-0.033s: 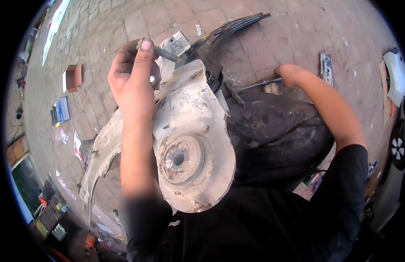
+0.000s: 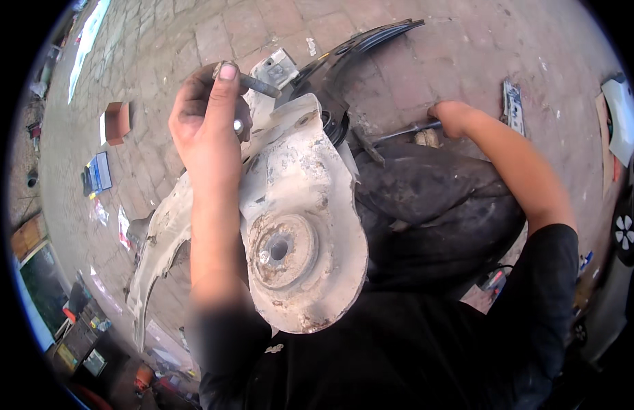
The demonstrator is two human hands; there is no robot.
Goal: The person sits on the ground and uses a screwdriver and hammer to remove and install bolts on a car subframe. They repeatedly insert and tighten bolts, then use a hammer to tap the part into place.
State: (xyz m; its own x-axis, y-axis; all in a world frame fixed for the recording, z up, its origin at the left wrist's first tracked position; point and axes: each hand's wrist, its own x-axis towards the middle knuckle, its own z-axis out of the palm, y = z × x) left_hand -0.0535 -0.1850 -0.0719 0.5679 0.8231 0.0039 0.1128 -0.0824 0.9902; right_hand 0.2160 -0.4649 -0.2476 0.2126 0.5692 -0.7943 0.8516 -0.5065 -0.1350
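Observation:
A whitish, rusted sheet-metal car part (image 2: 327, 266), with a round mount and central hole, lies across my lap. My left hand (image 2: 208, 116) is closed around a short grey metal rod (image 2: 262, 87) above its upper left, along with a small shiny metal piece (image 2: 238, 126). To the right, past my dark-trousered leg, my right hand (image 2: 452, 117) grips the shaft of a hammer-like tool (image 2: 406, 131), whose dark head angles across near the metal part. A curved black panel (image 2: 365, 42) lies behind the part.
On the brick paving (image 2: 399, 75) are an open cardboard box (image 2: 115, 123), a blue-and-grey package (image 2: 97, 174) and a narrow metal piece (image 2: 512, 106). A pale panel (image 2: 621, 119) stands at the right rim, near a dark car body. Tools and clutter crowd the lower left.

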